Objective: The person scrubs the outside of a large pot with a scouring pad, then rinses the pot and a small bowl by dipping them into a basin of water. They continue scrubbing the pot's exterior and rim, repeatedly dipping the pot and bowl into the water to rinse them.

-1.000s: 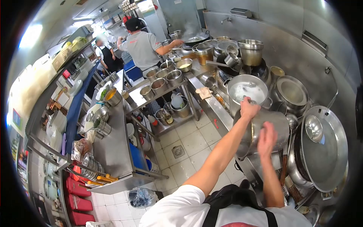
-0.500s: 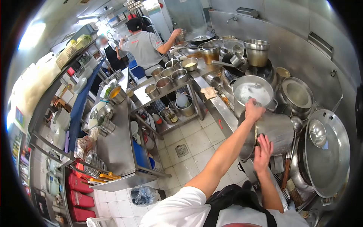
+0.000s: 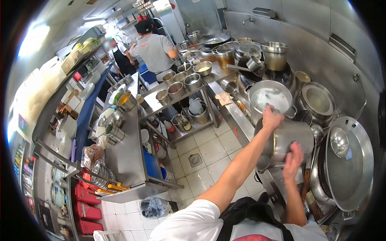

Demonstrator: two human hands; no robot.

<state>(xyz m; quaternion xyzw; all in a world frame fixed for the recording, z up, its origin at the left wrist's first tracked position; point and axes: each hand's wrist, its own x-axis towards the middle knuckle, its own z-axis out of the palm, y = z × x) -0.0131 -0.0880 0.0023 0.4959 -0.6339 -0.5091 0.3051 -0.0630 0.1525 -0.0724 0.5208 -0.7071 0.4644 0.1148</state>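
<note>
A steel stockpot (image 3: 283,143) lies tipped on its side at the counter's right. My left hand (image 3: 272,119) grips its upper rim. My right hand (image 3: 293,161) presses flat on the pot's outer wall, lower down; I cannot tell whether it holds a scrubber. Just behind stands a larger pot (image 3: 268,97) with foamy white liquid in it. A wide wok with a steel lid (image 3: 345,160) sits to the right of the tipped pot.
Several pots and ladles crowd the range (image 3: 257,56) behind. A steel table (image 3: 124,156) with bowls stands at left, a rack of containers (image 3: 181,86) beyond it. Two other people (image 3: 152,50) work at the far end. The tiled floor (image 3: 201,152) between has a drain.
My right hand has slid from the pot's rim side down and right across its wall. The left hand keeps its hold. The person at the far stove has drawn an arm back.
</note>
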